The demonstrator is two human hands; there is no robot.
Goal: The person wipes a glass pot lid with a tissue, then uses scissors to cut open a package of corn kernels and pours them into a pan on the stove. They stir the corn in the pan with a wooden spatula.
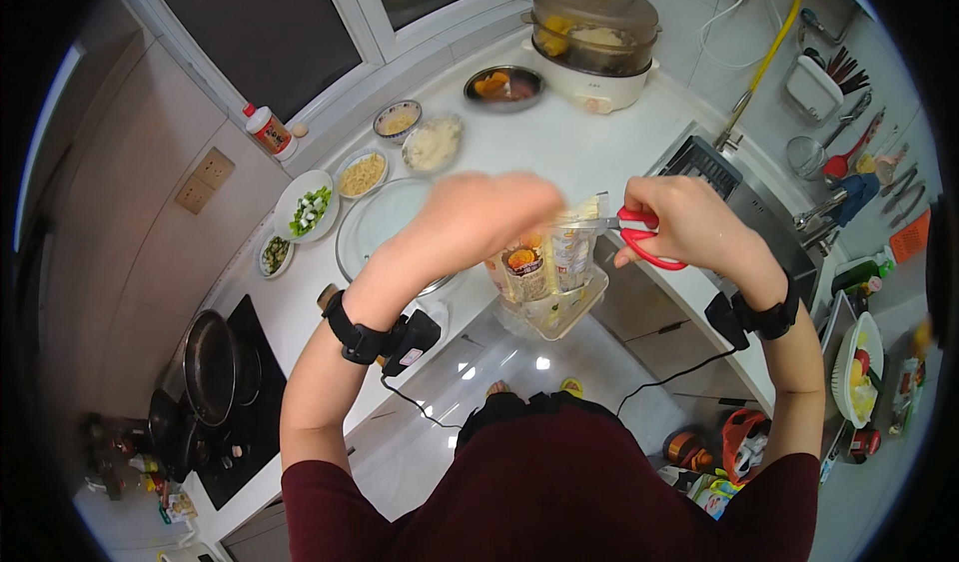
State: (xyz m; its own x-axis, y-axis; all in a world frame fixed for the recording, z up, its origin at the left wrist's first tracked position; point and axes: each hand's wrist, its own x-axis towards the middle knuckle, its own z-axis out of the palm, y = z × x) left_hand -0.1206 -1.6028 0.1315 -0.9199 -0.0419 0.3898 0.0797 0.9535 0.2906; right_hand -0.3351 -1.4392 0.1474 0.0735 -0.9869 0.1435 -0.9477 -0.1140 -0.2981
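In my right hand (685, 213) is a pair of scissors with red handles (653, 256). Their blades reach leftward across the upper part of a printed plastic food packet (530, 271). My left hand (498, 198), blurred, is at the packet's top left and appears to grip it; its fingertips are partly hidden. The packet hangs upright over a pale plastic bin (577, 322) at the counter's front edge, with clear film and scraps inside. Behind my left forearm, a round glass lid (374, 221) lies on the counter.
On the white counter (517, 142) stand bowls of chopped greens (311, 213), yellowish bits (362, 175) and a white shredded food (434, 142). A lidded electric steamer (596, 45) is at the back. The sink (757, 210) lies right; pans (210, 367) are on the left hob.
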